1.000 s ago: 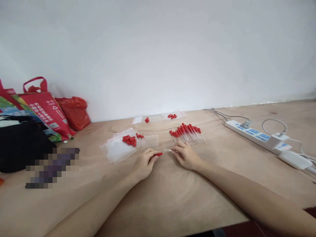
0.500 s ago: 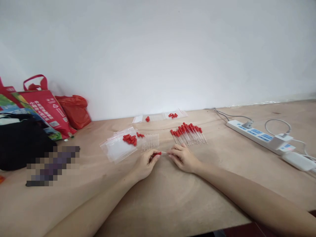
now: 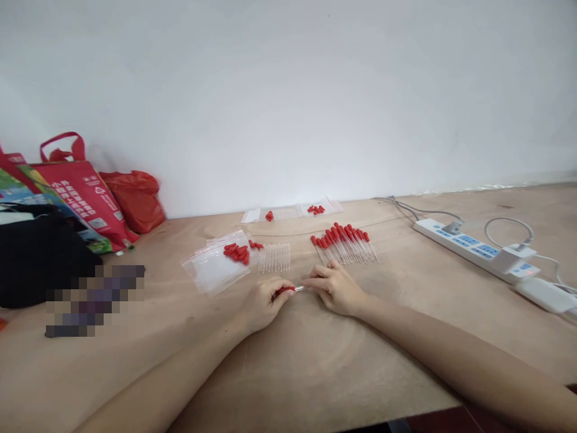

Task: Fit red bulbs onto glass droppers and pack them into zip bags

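Bulb (image 3: 285, 290): red, prob. soft rubber, low over table (image 3: 315, 373), just this side of bare tubes (image 3: 274, 257). Mouth pointing R. Step in hand, by the look of it: fitting onto tube (image 3: 299, 288).
L hand (image 3: 268, 302): thumb + forefinger pinched tight on bulb, other fingers curled under; most of bulb hidden.
R hand (image 3: 334, 290): fingertips closed on tube, back of hand up.
Tube: clear, thin, straight, approx. level; glass or hard plastic, can't tell. End at bulb mouth, depth of fit unclear. Next move prob. calls for straight line-up, firm hold on bulb, gentle push; too much side load could crack or bend tube.
Loose bulbs (image 3: 237, 254): red, matte, rounded, heaped on zip bags (image 3: 205, 273), a couple beside.
Zip bags: clear, thin, flat, overlapping.
Bare tubes: see-through, slim, side by side in a row, btwn loose bulbs and droppers.
Droppers (image 3: 345, 243): bulbs on, fanned out past R hand, red ends twd wall (image 3: 315, 108).
Table: tan, smooth, faint wood grain.
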Available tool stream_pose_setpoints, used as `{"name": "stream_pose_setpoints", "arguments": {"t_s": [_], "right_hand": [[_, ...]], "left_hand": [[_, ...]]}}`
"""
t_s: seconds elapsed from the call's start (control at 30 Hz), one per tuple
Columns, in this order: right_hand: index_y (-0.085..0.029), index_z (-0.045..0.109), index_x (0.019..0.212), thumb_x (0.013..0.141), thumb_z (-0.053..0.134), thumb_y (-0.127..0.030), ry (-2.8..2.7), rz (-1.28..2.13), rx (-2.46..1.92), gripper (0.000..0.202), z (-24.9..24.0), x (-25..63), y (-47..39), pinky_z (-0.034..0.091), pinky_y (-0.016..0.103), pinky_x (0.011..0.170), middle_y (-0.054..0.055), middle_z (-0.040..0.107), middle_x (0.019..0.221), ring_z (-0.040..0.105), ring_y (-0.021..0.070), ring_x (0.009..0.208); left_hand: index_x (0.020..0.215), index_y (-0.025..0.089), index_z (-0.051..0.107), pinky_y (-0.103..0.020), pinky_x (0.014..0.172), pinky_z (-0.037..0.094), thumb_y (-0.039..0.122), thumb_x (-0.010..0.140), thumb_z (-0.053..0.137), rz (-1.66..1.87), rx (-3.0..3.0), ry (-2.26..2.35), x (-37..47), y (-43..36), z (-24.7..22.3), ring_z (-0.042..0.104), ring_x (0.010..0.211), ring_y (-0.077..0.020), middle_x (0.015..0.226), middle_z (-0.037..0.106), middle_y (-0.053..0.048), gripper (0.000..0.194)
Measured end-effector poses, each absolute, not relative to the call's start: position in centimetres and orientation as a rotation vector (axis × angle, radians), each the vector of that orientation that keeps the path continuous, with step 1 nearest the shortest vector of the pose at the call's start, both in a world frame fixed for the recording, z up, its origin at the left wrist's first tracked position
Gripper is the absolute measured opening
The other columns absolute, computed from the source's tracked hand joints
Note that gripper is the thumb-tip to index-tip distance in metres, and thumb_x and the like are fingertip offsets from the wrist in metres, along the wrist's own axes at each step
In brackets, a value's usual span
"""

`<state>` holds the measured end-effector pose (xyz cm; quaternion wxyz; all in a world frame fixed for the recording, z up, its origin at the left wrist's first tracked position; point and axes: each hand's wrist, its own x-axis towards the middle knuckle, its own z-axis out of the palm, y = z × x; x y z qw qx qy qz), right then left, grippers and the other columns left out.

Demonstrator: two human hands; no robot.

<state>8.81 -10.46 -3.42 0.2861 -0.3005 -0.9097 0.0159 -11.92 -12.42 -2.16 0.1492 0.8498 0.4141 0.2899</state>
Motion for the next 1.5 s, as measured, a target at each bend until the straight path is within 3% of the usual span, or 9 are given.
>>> {"name": "stream_pose_setpoints", "arguments": {"t_s": [0.53,0.8,0.93,1.07,1.17,1.33,1.5], "right_hand": [[-0.014,0.057,0.076,0.084,0.037,-0.015,-2.537,-0.010,-0.750,0.022,-3.1,7.8,-11.6,0.023,0.028,0.067,0.004,0.056,0.074,0.043,0.0116,0.064],[-0.016,0.060,0.093,0.085,0.037,-0.017,-2.558,-0.018,-0.896,0.024,-2.5,7.7,-11.1,0.026,0.027,0.065,0.005,0.056,0.081,0.047,0.0134,0.071],[-0.018,0.061,0.097,0.079,0.042,-0.011,-2.540,-0.109,-0.981,0.027,-2.1,8.8,-10.8,0.028,0.029,0.068,0.006,0.058,0.084,0.048,0.0165,0.080],[-0.017,0.061,0.096,0.079,0.042,-0.015,-2.283,-0.038,-1.235,0.025,-2.2,10.8,-9.2,0.032,0.029,0.071,0.007,0.061,0.089,0.052,0.0171,0.083],[-0.016,0.060,0.097,0.079,0.043,-0.019,-1.966,0.051,-1.502,0.025,-2.3,11.9,-7.3,0.036,0.027,0.069,0.006,0.063,0.089,0.055,0.0158,0.079],[-0.018,0.059,0.093,0.076,0.045,-0.024,-1.737,0.102,-1.757,0.023,-2.2,11.4,-5.3,0.036,0.026,0.068,0.003,0.066,0.083,0.058,0.0161,0.076],[-0.019,0.058,0.093,0.075,0.045,-0.027,-1.743,0.076,-1.924,0.023,-2.1,10.4,-4.7,0.034,0.031,0.069,0.006,0.065,0.084,0.058,0.0213,0.080]], "left_hand": [[0.073,0.014,0.055,-0.024,0.057,0.041,0.019,0.083,0.046,0.977,2.755,0.912,-11.4,-13.1,-2.3,0.050,0.061,-0.0131,0.065,0.056,-0.003,0.014],[0.078,0.014,0.055,-0.027,0.063,0.043,0.020,0.084,0.045,0.953,2.750,0.978,-11.6,-11.9,-1.8,0.053,0.067,-0.0149,0.072,0.058,-0.004,0.013],[0.093,0.017,0.054,-0.028,0.069,0.045,0.021,0.083,0.046,0.952,2.666,1.055,-12.1,-11.6,-1.8,0.055,0.076,-0.0152,0.084,0.058,-0.004,0.013],[0.110,0.018,0.044,-0.028,0.064,0.046,0.022,0.079,0.051,0.884,2.509,1.330,-12.6,-11.5,-2.2,0.053,0.070,-0.0142,0.091,0.055,-0.004,0.032],[0.105,0.018,0.047,-0.028,0.063,0.046,0.022,0.078,0.051,0.800,2.436,1.405,-12.7,-11.4,-2.3,0.052,0.064,-0.0128,0.085,0.055,-0.003,0.028],[0.084,0.016,0.056,-0.027,0.068,0.046,0.019,0.079,0.047,0.747,2.427,1.323,-12.3,-11.4,-1.9,0.056,0.073,-0.0144,0.084,0.056,-0.004,0.011],[0.084,0.015,0.057,-0.027,0.067,0.046,0.019,0.080,0.047,0.747,2.404,1.288,-12.4,-11.4,-1.8,0.056,0.073,-0.0138,0.084,0.056,-0.005,0.012]]}}
